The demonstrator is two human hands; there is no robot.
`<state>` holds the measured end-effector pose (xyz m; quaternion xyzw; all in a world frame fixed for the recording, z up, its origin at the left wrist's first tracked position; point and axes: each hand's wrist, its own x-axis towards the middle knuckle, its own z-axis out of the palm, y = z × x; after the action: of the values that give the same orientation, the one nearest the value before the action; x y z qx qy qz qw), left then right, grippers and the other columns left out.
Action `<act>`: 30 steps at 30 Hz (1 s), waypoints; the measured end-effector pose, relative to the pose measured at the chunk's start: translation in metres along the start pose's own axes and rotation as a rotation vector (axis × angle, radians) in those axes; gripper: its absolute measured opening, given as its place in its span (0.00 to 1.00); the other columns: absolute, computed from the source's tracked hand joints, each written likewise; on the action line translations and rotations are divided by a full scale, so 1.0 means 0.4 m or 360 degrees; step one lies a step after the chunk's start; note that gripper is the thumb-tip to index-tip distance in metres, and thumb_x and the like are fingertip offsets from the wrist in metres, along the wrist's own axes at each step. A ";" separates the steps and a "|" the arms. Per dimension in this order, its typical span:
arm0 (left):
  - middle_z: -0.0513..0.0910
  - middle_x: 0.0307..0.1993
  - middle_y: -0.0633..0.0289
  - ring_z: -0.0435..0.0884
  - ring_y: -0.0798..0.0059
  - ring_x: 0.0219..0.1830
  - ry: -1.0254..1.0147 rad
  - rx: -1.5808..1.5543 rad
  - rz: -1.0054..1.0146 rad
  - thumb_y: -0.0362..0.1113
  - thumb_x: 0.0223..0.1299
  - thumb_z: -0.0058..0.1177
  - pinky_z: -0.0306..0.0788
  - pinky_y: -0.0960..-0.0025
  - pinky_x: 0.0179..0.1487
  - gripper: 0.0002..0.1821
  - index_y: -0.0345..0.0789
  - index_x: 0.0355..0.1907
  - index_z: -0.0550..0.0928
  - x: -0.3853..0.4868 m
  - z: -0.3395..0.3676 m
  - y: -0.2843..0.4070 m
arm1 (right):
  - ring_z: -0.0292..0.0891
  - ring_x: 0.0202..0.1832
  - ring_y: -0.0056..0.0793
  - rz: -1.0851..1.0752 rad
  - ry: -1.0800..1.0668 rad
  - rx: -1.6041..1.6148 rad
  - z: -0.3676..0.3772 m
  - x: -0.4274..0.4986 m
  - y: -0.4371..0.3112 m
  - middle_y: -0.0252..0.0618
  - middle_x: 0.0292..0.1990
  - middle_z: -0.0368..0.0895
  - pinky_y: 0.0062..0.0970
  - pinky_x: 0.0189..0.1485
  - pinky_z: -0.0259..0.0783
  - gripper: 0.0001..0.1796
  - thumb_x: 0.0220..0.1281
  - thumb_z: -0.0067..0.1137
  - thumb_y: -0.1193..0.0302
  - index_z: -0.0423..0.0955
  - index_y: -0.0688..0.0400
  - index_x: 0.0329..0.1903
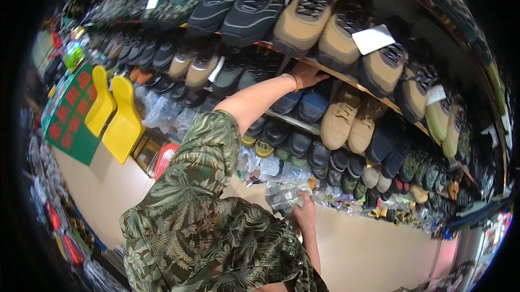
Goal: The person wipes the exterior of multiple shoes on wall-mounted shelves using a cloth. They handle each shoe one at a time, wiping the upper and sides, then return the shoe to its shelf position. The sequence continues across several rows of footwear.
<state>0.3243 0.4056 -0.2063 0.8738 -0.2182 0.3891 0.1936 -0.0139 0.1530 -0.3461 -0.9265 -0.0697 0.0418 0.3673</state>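
Observation:
My left hand [307, 74], with a band on the wrist, reaches to the copper-coloured front edge of the upper shelf [325, 66]. Its thumb points right and the other fingers are mostly hidden, so I cannot tell whether they hold anything. Just below it sit dark blue shoes [313, 103], with tan lace-up shoes [340, 120] to their right. Lower down and close to my body, my right hand [304, 213] grips a crumpled grey-and-white patterned cloth [284, 197]. Tan-and-grey shoes [302, 24] stand above my left hand on the upper shelf.
Tiers of shoes continue both ways, including black shoes [254, 16] above. Plastic bags [264, 164] hang or lie low by the shelves. At left are yellow chairs [122, 117], a red stool [165, 158] and a green sign [69, 119] with red writing. Pale floor [365, 247] shows below.

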 end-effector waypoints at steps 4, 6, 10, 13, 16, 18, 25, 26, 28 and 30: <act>0.70 0.64 0.51 0.66 0.50 0.66 0.0238 0.0554 -0.0096 0.57 0.61 0.50 0.59 0.50 0.67 0.32 0.41 0.63 0.72 -0.044 -0.066 -0.044 | 0.75 0.47 0.57 -0.0035 0.0035 -0.0046 0.020 0.007 0.077 0.55 0.45 0.78 0.46 0.51 0.71 0.25 0.42 0.61 0.75 0.74 0.51 0.49; 0.72 0.63 0.54 0.69 0.53 0.64 0.0212 0.0724 -0.0340 0.58 0.60 0.49 0.57 0.46 0.66 0.31 0.43 0.62 0.73 -0.065 -0.131 -0.102 | 0.75 0.49 0.57 0.0021 -0.0002 -0.0031 0.025 0.017 0.091 0.56 0.46 0.77 0.46 0.53 0.71 0.24 0.43 0.61 0.76 0.74 0.51 0.49; 0.75 0.60 0.53 0.70 0.53 0.63 -0.0292 0.0891 -0.0780 0.67 0.56 0.49 0.59 0.48 0.66 0.36 0.42 0.58 0.77 -0.104 -0.273 -0.188 | 0.74 0.49 0.57 -0.0080 -0.0052 0.0019 0.045 0.036 0.084 0.57 0.46 0.77 0.46 0.53 0.70 0.25 0.43 0.59 0.76 0.73 0.53 0.50; 0.76 0.59 0.55 0.71 0.56 0.63 -0.0708 0.0444 -0.0797 0.68 0.52 0.53 0.60 0.55 0.67 0.35 0.48 0.58 0.78 -0.106 -0.333 -0.237 | 0.77 0.46 0.57 -0.0157 -0.0096 0.0101 0.080 0.051 0.069 0.57 0.43 0.80 0.45 0.50 0.71 0.25 0.45 0.58 0.75 0.73 0.53 0.51; 0.82 0.53 0.58 0.76 0.57 0.57 -0.0790 0.0245 -0.0630 0.66 0.53 0.55 0.64 0.57 0.63 0.33 0.44 0.54 0.81 -0.099 -0.331 -0.290 | 0.78 0.47 0.55 -0.0210 -0.0177 0.0168 0.114 0.062 0.047 0.58 0.42 0.81 0.42 0.51 0.71 0.25 0.46 0.57 0.75 0.73 0.52 0.52; 0.81 0.54 0.58 0.77 0.59 0.57 -0.0757 -0.0015 -0.0508 0.64 0.53 0.57 0.64 0.59 0.63 0.32 0.46 0.55 0.80 -0.089 -0.315 -0.333 | 0.77 0.48 0.55 -0.0237 -0.0188 0.0172 0.128 0.069 0.022 0.57 0.42 0.81 0.41 0.53 0.71 0.25 0.46 0.56 0.76 0.73 0.52 0.52; 0.82 0.52 0.59 0.77 0.61 0.56 -0.0650 0.0031 -0.0756 0.61 0.48 0.63 0.66 0.62 0.61 0.32 0.48 0.55 0.81 -0.141 -0.292 -0.315 | 0.75 0.55 0.47 -0.0289 0.0061 0.0535 0.136 0.090 -0.122 0.52 0.50 0.78 0.35 0.60 0.67 0.26 0.46 0.53 0.82 0.70 0.61 0.53; 0.83 0.50 0.59 0.78 0.61 0.55 -0.0674 0.0107 -0.0837 0.62 0.48 0.64 0.67 0.62 0.60 0.32 0.48 0.54 0.81 -0.144 -0.310 -0.302 | 0.75 0.55 0.44 -0.0329 0.0111 0.0496 0.142 0.098 -0.147 0.51 0.50 0.79 0.33 0.60 0.67 0.26 0.46 0.52 0.83 0.70 0.61 0.54; 0.84 0.45 0.56 0.81 0.60 0.50 -0.0566 0.0205 -0.0754 0.63 0.47 0.63 0.71 0.60 0.55 0.31 0.44 0.50 0.82 -0.154 -0.360 -0.274 | 0.74 0.57 0.45 -0.0324 0.0111 0.0445 0.155 0.112 -0.198 0.52 0.51 0.77 0.33 0.62 0.65 0.26 0.46 0.52 0.81 0.70 0.62 0.54; 0.84 0.43 0.53 0.81 0.56 0.48 -0.0449 0.0056 -0.0623 0.65 0.48 0.60 0.72 0.60 0.54 0.33 0.36 0.43 0.84 -0.184 -0.435 -0.255 | 0.73 0.58 0.46 -0.0380 0.0163 0.0407 0.175 0.129 -0.256 0.52 0.51 0.77 0.34 0.62 0.65 0.26 0.46 0.51 0.81 0.70 0.62 0.54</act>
<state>0.2308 0.5957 -0.1716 0.9484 -0.0627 0.2220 0.2177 0.0178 0.2822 -0.3281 -0.8584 -0.1546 -0.0409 0.4874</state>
